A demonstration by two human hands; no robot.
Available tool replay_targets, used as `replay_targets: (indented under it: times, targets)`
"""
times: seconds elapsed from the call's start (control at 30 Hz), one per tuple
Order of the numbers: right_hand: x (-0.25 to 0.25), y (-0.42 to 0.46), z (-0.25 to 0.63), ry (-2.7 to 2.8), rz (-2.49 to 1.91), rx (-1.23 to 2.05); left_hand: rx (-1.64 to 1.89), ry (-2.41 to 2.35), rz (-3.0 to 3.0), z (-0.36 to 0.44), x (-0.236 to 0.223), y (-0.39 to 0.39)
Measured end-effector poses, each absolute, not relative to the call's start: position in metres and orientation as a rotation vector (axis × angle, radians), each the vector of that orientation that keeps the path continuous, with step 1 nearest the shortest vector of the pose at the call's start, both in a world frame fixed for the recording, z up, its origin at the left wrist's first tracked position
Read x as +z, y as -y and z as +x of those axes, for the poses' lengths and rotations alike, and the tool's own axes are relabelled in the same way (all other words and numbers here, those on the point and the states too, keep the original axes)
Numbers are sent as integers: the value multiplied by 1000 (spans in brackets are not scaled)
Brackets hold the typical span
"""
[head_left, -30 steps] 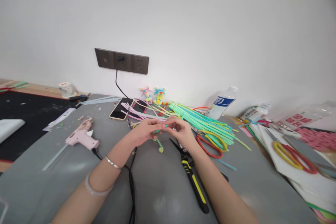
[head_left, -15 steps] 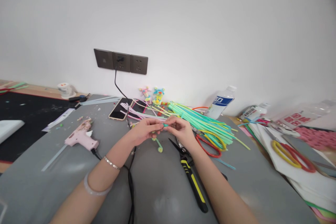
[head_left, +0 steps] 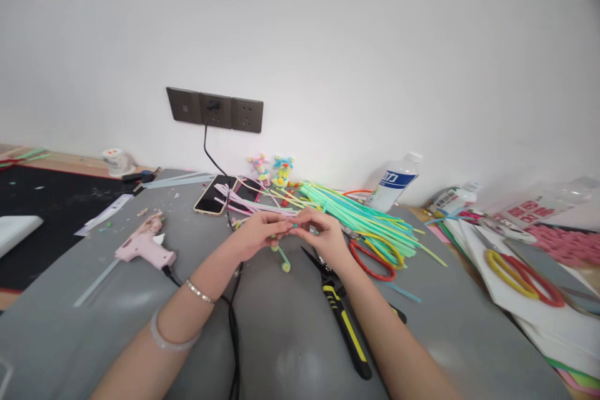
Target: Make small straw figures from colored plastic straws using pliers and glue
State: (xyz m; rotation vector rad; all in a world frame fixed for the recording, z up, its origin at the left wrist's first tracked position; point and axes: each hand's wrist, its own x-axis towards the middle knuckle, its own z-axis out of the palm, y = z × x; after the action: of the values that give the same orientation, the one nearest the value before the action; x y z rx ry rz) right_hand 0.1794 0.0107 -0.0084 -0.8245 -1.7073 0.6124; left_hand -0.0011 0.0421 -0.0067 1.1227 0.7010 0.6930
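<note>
Above the middle of the grey table, my left hand (head_left: 260,232) and my right hand (head_left: 324,236) meet fingertip to fingertip. Both are closed in a pinch around a small teal piece (head_left: 294,225), mostly covered by the fingers. Below my left fingers shows a pale green pipe cleaner (head_left: 284,260) with a coiled end; whether that hand holds it I cannot tell. Just under my right wrist lie black-and-yellow pliers-like cutters (head_left: 344,319), jaws apart. A bundle of green pipe cleaners (head_left: 365,215) spreads behind my right hand.
A pink glue gun (head_left: 147,247) lies left, its black cord (head_left: 233,331) running across the table. Behind are a phone (head_left: 212,197), two small pipe-cleaner figures (head_left: 282,172) and a bottle (head_left: 396,182). Red-and-yellow scissors (head_left: 375,259) lie right, with another pair of scissors (head_left: 525,278) on papers.
My fingertips have drawn slightly closer together, and less of the teal piece shows between them. Nothing else on the table has visibly moved.
</note>
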Motion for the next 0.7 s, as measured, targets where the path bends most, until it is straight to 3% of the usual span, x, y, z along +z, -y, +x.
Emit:
replay_targets:
  times: [0.7]
  targets:
    - [-4, -8, 180, 1769, -836, 436, 746, -714, 1099, 1, -5, -40]
